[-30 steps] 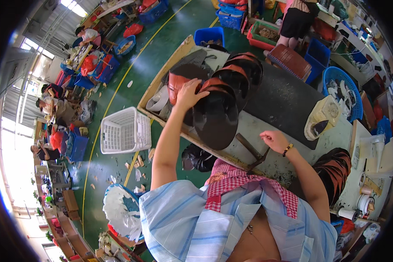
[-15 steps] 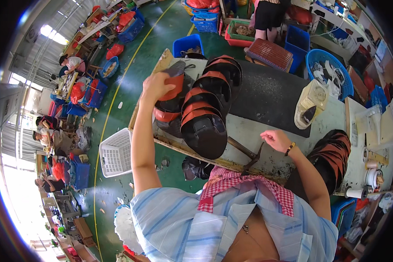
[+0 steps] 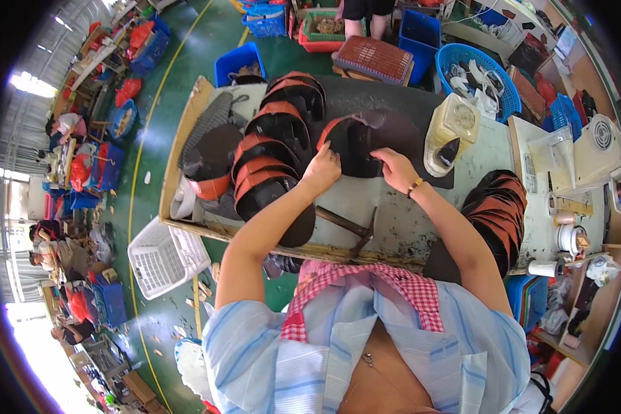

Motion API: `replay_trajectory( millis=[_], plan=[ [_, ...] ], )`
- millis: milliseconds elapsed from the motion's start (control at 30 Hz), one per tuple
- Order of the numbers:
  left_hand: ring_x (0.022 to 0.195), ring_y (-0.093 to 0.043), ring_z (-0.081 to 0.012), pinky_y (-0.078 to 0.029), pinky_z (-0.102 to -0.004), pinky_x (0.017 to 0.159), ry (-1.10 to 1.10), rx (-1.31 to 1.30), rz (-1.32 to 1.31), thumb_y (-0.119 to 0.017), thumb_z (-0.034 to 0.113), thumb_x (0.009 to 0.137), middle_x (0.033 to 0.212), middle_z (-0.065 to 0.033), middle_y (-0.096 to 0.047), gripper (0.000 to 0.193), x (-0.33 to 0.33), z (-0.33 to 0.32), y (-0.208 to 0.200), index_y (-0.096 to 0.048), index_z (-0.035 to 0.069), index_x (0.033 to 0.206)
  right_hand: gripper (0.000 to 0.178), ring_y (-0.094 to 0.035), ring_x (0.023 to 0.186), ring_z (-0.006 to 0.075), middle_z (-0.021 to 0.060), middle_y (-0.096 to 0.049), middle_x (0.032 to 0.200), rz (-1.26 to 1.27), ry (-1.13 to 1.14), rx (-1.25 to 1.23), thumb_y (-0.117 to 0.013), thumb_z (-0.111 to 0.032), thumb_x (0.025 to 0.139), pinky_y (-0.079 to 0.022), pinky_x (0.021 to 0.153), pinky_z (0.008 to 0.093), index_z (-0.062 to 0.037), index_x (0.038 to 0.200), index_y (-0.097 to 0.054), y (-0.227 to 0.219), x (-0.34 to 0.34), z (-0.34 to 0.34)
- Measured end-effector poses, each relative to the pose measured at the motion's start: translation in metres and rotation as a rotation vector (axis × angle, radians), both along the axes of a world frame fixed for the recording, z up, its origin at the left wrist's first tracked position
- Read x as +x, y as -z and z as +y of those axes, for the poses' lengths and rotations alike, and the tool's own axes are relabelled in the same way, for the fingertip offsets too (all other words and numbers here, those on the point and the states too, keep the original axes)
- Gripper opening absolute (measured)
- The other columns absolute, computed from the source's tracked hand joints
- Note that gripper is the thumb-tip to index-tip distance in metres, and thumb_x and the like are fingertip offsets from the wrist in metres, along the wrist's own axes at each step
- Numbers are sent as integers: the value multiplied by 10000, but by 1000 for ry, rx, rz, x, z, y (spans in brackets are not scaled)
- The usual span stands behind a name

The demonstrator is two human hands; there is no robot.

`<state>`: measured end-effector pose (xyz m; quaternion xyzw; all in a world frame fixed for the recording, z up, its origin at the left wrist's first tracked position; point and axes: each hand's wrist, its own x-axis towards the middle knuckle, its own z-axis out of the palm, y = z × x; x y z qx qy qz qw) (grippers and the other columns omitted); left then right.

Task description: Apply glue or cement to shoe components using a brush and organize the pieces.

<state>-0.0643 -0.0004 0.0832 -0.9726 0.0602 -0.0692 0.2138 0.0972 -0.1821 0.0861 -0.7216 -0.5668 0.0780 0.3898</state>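
No words, numbers, brands or signs can be read anywhere in this view. The pale case with the round vent (image 3: pixel 590 162), the white spool (image 3: pixel 545 268) and the yellowish block (image 3: pixel 455 124) on the tabletop (image 3: pixel 399 224) show no lettering that can be made out, and any print on the blue bin (image 3: pixel 419 31) beyond is too small or blurred to tell.

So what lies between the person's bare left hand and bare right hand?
In the head view, a curved black piece with a reddish-brown band lies between the left hand and the right hand.
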Motion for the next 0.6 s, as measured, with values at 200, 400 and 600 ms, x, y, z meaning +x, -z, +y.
replay_trajectory(
  millis=[200, 400, 600],
  plan=[
    [948, -632, -302, -267, -472, 1060, 70, 65, 22, -540, 184, 763, 1004, -178, -670, 340, 3, -6, 22, -675, -52, 968, 586, -420, 1271, 244, 112, -443, 1372, -368, -281, -383, -514, 0, 740, -344, 1044, 367, -30, 1318, -425, 5, -13, 38],
    [976, -612, -257, -291, -426, 1063, -16, 14, 76, -541, 186, 762, 940, -150, -667, 412, -1, -14, 16, -613, -78, 1070, 589, -352, 1331, 177, 88, -346, 1455, -715, -272, -540, -508, -92, 781, -223, 1104, 401, -42, 1355, -387, 2, -22, -5],
    [825, -602, -190, -194, -491, 1115, 344, -55, 214, -548, 189, 762, 767, 32, -652, 164, 19, 16, -55, -702, 142, 792, 296, -589, 943, 302, 101, -627, 928, -204, -186, -196, -490, 5, 733, -488, 804, 404, -83, 973, -641, -43, -3, 36]
  ],
)
